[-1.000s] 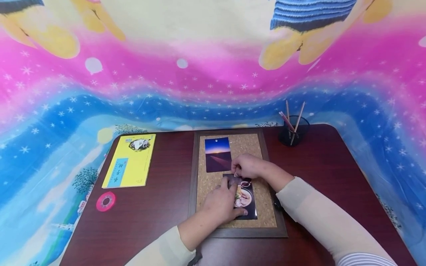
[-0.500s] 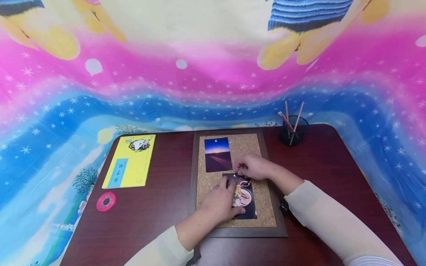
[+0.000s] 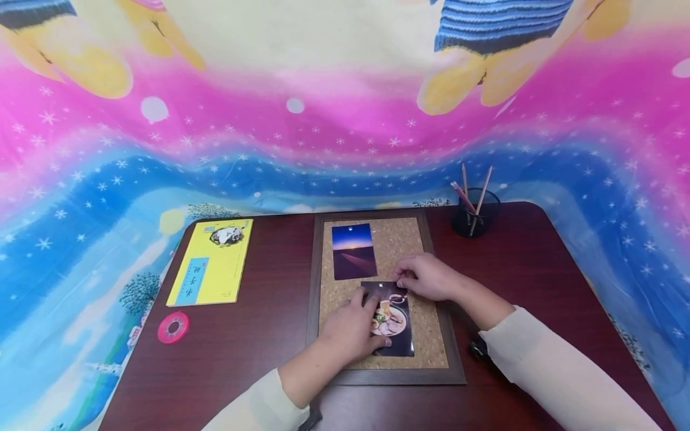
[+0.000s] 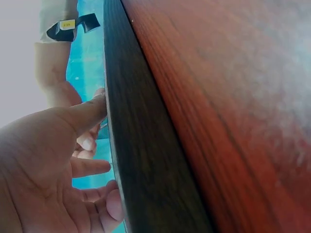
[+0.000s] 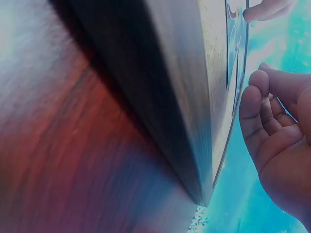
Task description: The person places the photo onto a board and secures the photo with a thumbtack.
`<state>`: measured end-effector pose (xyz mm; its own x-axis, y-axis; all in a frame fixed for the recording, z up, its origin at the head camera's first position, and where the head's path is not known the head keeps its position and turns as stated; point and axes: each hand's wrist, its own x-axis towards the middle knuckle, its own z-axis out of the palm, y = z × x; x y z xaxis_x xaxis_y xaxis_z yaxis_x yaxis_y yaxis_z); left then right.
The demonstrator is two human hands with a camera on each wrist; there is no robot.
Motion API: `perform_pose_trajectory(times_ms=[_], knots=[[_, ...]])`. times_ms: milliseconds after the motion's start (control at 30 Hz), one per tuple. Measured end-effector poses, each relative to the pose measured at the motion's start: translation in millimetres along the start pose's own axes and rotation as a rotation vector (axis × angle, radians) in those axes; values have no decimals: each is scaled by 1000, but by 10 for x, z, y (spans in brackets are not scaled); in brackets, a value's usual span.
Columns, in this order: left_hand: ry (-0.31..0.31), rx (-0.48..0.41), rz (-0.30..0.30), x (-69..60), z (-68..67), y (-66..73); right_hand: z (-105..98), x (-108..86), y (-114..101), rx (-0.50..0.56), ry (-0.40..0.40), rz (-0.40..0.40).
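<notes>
My left hand point(image 3: 347, 332) rests with spread fingers on the left side of a dark photo of a noodle bowl point(image 3: 396, 326), lying on a framed corkboard point(image 3: 426, 347). A small white pushpin point(image 3: 381, 285) shows near this photo's top edge. By the photo's upper right corner is my right hand point(image 3: 426, 276), its fingers loosely bent. Nothing shows between its thumb and fingers in the right wrist view; whether they touch the corner is unclear. Above lies a sunset photo point(image 3: 353, 251) with a pale pin point(image 3: 350, 228) at its top.
A yellow booklet point(image 3: 210, 261) and a round pink item with a dark centre point(image 3: 173, 327) lie left on the dark wooden table point(image 3: 280, 335). A black mesh cup point(image 3: 474, 221) with several pencils stands back right. Patterned cloth point(image 3: 345, 120) hangs behind.
My right hand has moved rightward from the pin to the photo's upper right corner, leaving the pin in view. My left hand has slid slightly left, uncovering more of the bowl.
</notes>
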<state>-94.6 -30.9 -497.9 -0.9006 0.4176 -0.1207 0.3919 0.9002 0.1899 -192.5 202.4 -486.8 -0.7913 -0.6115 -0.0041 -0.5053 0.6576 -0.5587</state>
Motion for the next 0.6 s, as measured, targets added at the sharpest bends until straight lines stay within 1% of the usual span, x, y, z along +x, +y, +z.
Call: perform_pose_trajectory(times_ms=[133, 333, 500, 600], knots=[[5, -16, 2, -13, -17, -44, -11, -69, 20, 1, 46, -1], [55, -8, 19, -27, -77, -172, -7, -162, 88, 24, 108, -22], [67, -32, -7, -25, -131, -335, 5, -273, 153, 48, 146, -10], [86, -43, -27, -24, -164, -453, -1, -341, 176, 60, 176, 10]])
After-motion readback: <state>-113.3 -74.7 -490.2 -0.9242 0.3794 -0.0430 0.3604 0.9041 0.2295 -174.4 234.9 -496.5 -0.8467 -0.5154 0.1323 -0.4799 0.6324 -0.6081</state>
